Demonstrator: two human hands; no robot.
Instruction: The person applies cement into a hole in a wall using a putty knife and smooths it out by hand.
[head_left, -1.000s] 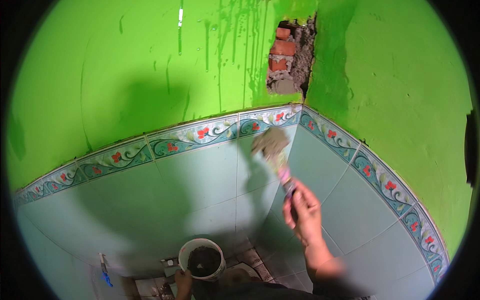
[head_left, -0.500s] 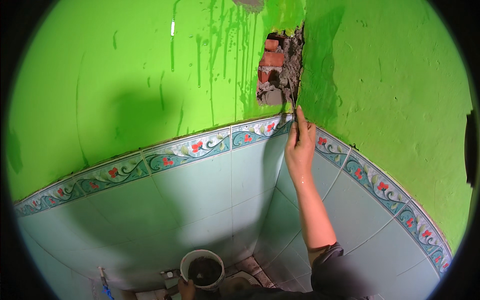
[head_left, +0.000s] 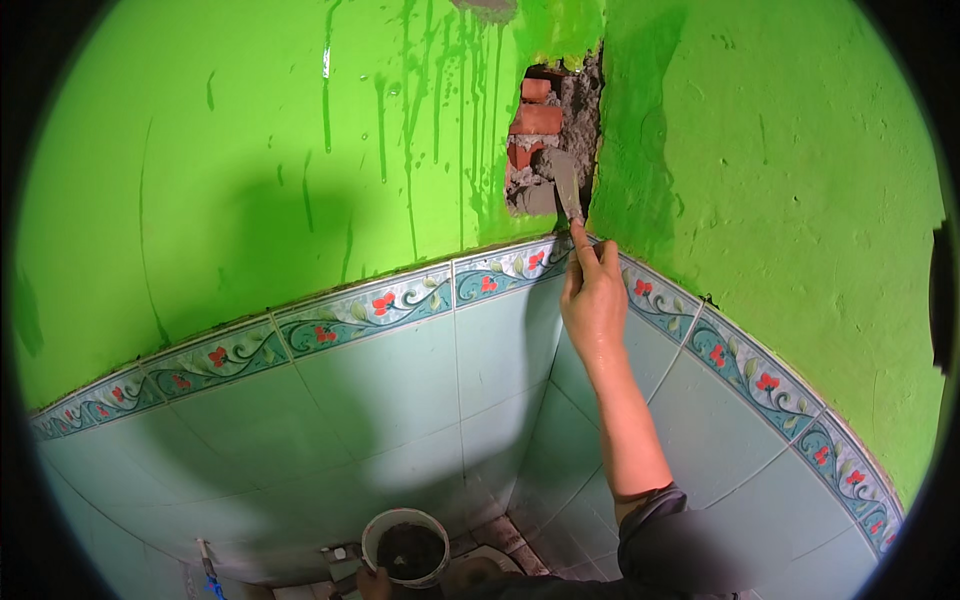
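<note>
My right hand (head_left: 597,298) is closed on a trowel (head_left: 568,188), index finger stretched along it toward the blade. The narrow blade lies at the lower part of a broken-out hole (head_left: 580,115) in the green wall, near the corner. Inside the hole show red bricks (head_left: 537,120) and rough grey mortar, with a smoother grey patch at the bottom left. Low in the view, my left hand (head_left: 374,583) grips the rim of a white bucket (head_left: 441,520) holding dark wet mortar (head_left: 410,552). The trowel's handle is hidden in my right hand.
Pale green wall tiles (head_left: 400,390) run below a floral border (head_left: 385,303) on both walls. Wet streaks mark the left green wall (head_left: 200,200). A tap with a blue part (head_left: 212,583) is at the lower left. A squat toilet (head_left: 490,563) lies behind the bucket.
My right hand has shifted slightly left and down. The trowel blade has turned from edge-on to showing its flat face, over the hole's lower part. The left hand still holds the bucket.
</note>
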